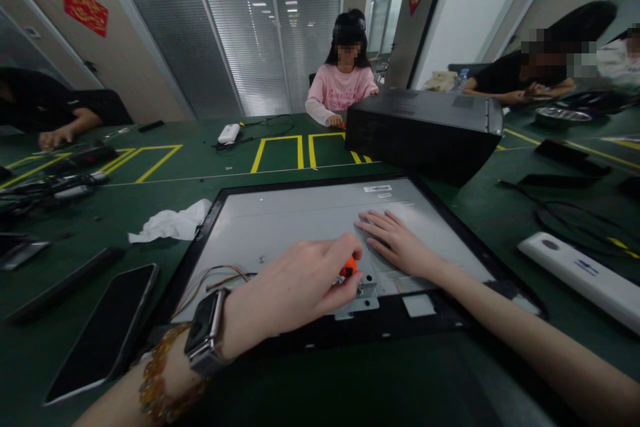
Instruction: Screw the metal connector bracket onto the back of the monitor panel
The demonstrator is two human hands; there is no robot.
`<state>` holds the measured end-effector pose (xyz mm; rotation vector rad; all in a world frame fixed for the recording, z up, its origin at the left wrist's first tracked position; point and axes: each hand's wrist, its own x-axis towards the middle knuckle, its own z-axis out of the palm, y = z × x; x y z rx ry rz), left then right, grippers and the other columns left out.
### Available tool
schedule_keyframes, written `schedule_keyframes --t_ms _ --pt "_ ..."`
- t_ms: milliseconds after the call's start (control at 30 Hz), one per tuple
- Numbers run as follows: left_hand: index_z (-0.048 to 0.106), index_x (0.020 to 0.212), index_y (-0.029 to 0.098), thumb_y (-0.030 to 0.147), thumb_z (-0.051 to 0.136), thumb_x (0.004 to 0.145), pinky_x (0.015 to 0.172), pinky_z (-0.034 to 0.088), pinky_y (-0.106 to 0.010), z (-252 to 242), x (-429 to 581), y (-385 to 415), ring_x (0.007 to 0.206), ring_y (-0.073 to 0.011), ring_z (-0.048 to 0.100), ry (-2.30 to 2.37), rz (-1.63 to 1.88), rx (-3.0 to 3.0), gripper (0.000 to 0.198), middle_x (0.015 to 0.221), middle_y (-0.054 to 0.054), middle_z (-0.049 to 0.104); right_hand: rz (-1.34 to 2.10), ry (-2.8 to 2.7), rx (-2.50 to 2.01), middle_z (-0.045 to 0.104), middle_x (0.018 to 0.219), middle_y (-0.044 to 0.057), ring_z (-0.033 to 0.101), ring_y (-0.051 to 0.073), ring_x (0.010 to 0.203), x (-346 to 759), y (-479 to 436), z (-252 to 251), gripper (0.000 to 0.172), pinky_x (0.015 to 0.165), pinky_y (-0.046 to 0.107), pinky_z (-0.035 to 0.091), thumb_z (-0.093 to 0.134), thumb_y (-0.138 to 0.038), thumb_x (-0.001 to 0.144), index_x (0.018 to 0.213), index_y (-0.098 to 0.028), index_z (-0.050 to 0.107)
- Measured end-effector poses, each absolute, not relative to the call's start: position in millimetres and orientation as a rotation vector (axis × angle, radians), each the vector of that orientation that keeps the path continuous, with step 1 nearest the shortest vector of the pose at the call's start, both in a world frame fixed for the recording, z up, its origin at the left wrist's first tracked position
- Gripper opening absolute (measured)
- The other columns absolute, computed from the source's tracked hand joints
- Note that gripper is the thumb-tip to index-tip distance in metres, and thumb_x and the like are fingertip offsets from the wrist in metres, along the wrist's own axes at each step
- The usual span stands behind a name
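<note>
A flat display panel (305,220) with a grey metal back and black frame lies on the table before me. My left hand (305,280) is closed over its near edge, thumb and fingers pinching a short orange-and-black handle (349,267), apparently a screwdriver; its tip is hidden. Just beside those fingers sits a small metal bracket (369,293) with dark holes. My right hand (397,243) rests flat on the grey back, fingers spread and holding nothing. Thin coloured wires (215,270) run across the panel's left side.
Left of the panel lie a phone (107,327), a dark strip (65,283) and a crumpled tissue (173,221). A large black casing (420,133) stands behind it. At right are a white elongated device (580,273) and black cables (565,213). A person in pink (345,87) sits opposite.
</note>
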<state>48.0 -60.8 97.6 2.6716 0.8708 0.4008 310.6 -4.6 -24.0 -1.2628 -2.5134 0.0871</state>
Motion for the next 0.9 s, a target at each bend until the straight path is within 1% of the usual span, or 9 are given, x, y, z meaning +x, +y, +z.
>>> schedule_keyframes --t_ms 133,267,400,500,567,633,700,767,900 --pt "0.048 0.107 0.019 0.024 0.049 0.09 0.061 0.042 -0.027 101.8 45.6 -62.7 0.069 -0.0156 0.06 0.872 0.358 2.631 0.018 0.083 -0.001 0.063 0.094 -2.529 -1.277 0.044 0.147 0.008 0.035 0.026 0.137 310.4 -4.2 -23.9 0.042 0.112 0.054 0.025 0.038 -0.034 0.098 0.138 -0.026 0.046" --pt "0.053 0.099 0.02 0.019 0.052 0.084 0.066 0.044 -0.026 108.2 42.8 -65.4 0.075 -0.0147 0.06 0.829 0.358 2.599 0.014 0.087 0.0 0.063 0.103 -2.543 -1.284 0.042 0.148 0.008 0.033 0.025 0.138 309.9 -3.3 -25.5 0.043 0.112 0.054 0.024 0.036 -0.036 0.098 0.139 -0.026 0.045" --pt "0.054 0.093 0.019 0.016 0.053 0.08 0.064 0.043 -0.025 113.2 41.6 -68.9 0.072 -0.0139 0.058 0.823 0.362 2.634 0.014 0.084 0.001 0.062 0.108 -2.526 -1.275 0.042 0.148 0.007 0.034 0.025 0.138 306.9 -3.9 -26.6 0.043 0.112 0.055 0.025 0.038 -0.035 0.097 0.139 -0.027 0.044" --pt "0.054 0.091 0.018 0.025 0.052 0.086 0.059 0.041 -0.026 112.3 40.8 -70.0 0.068 -0.0145 0.058 0.903 0.37 2.744 0.008 0.079 0.0 0.061 0.095 -2.52 -1.278 0.043 0.147 0.007 0.035 0.025 0.138 303.9 -5.1 -25.8 0.043 0.112 0.056 0.026 0.037 -0.035 0.098 0.139 -0.027 0.044" --pt "0.054 0.09 0.018 0.036 0.047 0.094 0.054 0.037 -0.026 109.5 40.2 -69.3 0.06 -0.015 0.057 0.967 0.37 2.834 0.02 0.071 0.0 0.06 0.088 -2.524 -1.28 0.044 0.147 0.007 0.036 0.025 0.137 302.5 -5.6 -25.1 0.042 0.112 0.055 0.026 0.037 -0.034 0.098 0.139 -0.027 0.044" --pt "0.054 0.089 0.017 0.043 0.041 0.097 0.05 0.033 -0.026 106.5 39.8 -68.2 0.053 -0.0147 0.055 1.005 0.371 2.896 0.029 0.063 0.001 0.058 0.088 -2.525 -1.275 0.044 0.147 0.007 0.036 0.026 0.137 302.1 -5.5 -25.0 0.042 0.111 0.055 0.027 0.038 -0.033 0.097 0.138 -0.027 0.045" --pt "0.054 0.089 0.017 0.039 0.04 0.099 0.049 0.032 -0.026 105.2 39.5 -67.2 0.052 -0.0139 0.055 0.989 0.373 2.899 0.028 0.062 0.002 0.058 0.089 -2.523 -1.269 0.044 0.147 0.007 0.036 0.026 0.137 302.1 -5.0 -25.4 0.042 0.111 0.056 0.027 0.039 -0.033 0.097 0.138 -0.028 0.045" --pt "0.054 0.09 0.017 0.032 0.04 0.099 0.051 0.034 -0.025 106.4 39.2 -67.1 0.054 -0.0126 0.056 0.947 0.362 2.855 0.023 0.066 0.001 0.06 0.089 -2.525 -1.265 0.044 0.147 0.006 0.036 0.026 0.137 302.0 -4.5 -25.9 0.042 0.111 0.056 0.027 0.039 -0.033 0.097 0.138 -0.028 0.044" --pt "0.054 0.09 0.017 0.021 0.041 0.094 0.054 0.036 -0.025 113.6 37.4 -68.3 0.059 -0.0117 0.055 0.903 0.323 2.791 0.014 0.075 0.001 0.062 0.089 -2.54 -1.276 0.044 0.147 0.008 0.036 0.026 0.137 300.3 -4.5 -25.7 0.042 0.111 0.056 0.026 0.038 -0.033 0.097 0.139 -0.026 0.044"
